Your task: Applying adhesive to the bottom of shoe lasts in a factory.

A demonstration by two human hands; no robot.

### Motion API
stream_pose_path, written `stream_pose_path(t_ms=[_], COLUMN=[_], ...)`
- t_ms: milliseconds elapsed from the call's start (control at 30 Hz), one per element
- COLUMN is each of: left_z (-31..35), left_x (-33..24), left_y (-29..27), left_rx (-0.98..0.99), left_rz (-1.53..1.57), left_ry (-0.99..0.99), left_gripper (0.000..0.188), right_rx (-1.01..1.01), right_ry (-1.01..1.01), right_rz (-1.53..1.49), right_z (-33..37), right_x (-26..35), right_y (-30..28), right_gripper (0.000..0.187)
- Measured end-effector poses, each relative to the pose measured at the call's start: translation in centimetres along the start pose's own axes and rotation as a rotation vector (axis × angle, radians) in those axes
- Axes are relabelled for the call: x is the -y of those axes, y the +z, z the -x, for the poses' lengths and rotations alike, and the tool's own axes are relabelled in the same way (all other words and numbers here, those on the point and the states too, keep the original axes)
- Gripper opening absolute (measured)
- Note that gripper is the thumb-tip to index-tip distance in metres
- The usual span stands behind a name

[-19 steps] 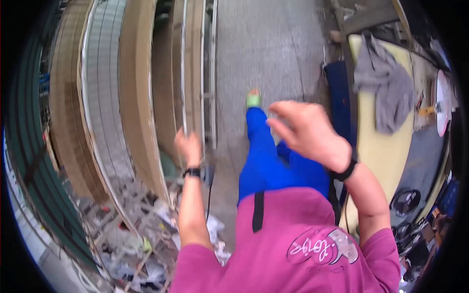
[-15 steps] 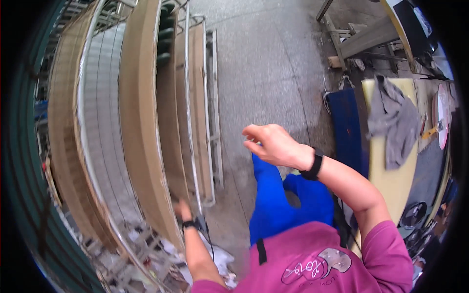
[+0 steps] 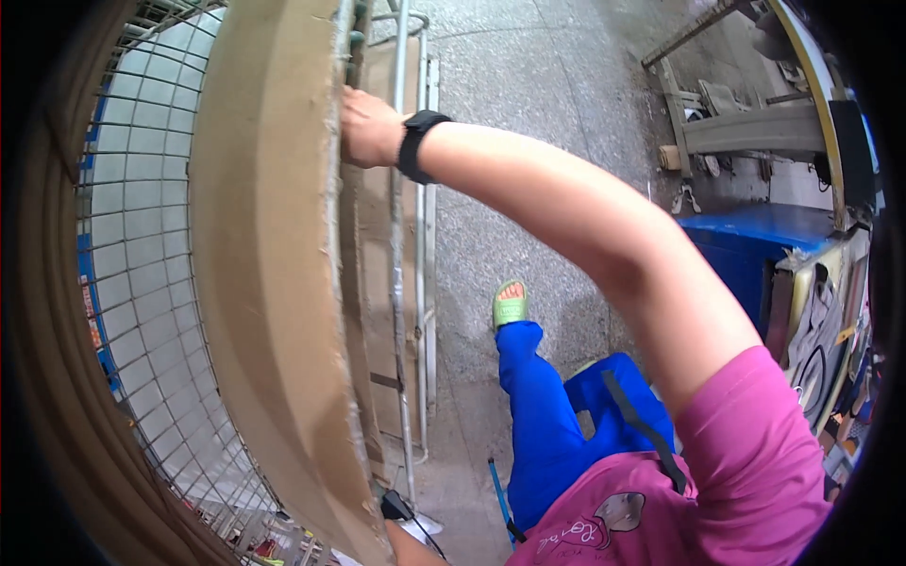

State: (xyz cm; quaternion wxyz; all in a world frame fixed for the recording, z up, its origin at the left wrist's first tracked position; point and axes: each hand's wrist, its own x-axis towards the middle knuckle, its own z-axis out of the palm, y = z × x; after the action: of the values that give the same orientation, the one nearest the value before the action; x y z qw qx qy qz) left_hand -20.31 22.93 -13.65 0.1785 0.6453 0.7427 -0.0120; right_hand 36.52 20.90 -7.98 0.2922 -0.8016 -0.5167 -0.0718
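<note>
My right hand (image 3: 371,130), with a black band at its wrist, reaches across to the left. It is at the edge of a long brown cardboard panel (image 3: 269,217) on a metal rack. Its fingertips dip out of sight behind that edge, so I cannot tell what they touch. Just beyond the hand, dark green rounded things (image 3: 355,42) show in the narrow gap beside the panel. Of my left arm, only the forearm shows at the bottom; the hand is hidden behind the panel's near end.
A metal rack bar (image 3: 397,274) runs along the gap. Left of the panel is a wire mesh (image 3: 142,226). On the right stand a blue padded block (image 3: 746,236), a grey cloth (image 3: 813,330) and a metal-framed bench (image 3: 755,132). Grey speckled floor (image 3: 538,179) lies between.
My right hand has swung up and left from before my body to the panel's edge. My left hand has passed out of sight. The view has shifted closer to the rack.
</note>
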Motion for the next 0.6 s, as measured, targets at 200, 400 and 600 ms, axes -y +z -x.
stream_pose_path(t_ms=[200, 400, 600], left_z=[-0.9, 0.2, 4.2], left_x=[-0.9, -2.1, -4.5], left_y=[-0.3, -2.8, -6.0], left_rx=[0.046, 0.151, 0.319], left_rz=[0.231, 0.425, 0.646], left_ry=[-0.104, -0.164, -0.195], left_gripper=[0.05, 0.041, 0.032], right_rx=[0.258, 0.571, 0.657], right_ry=[0.214, 0.32, 0.708], right_rz=[-0.138, -0.142, -0.796], right_z=[-5.5, -2.1, 10.3], right_x=[0.5, 3.3, 6.9], right_y=[3.6, -1.2, -12.7], right_gripper=[0.029, 0.026, 0.031])
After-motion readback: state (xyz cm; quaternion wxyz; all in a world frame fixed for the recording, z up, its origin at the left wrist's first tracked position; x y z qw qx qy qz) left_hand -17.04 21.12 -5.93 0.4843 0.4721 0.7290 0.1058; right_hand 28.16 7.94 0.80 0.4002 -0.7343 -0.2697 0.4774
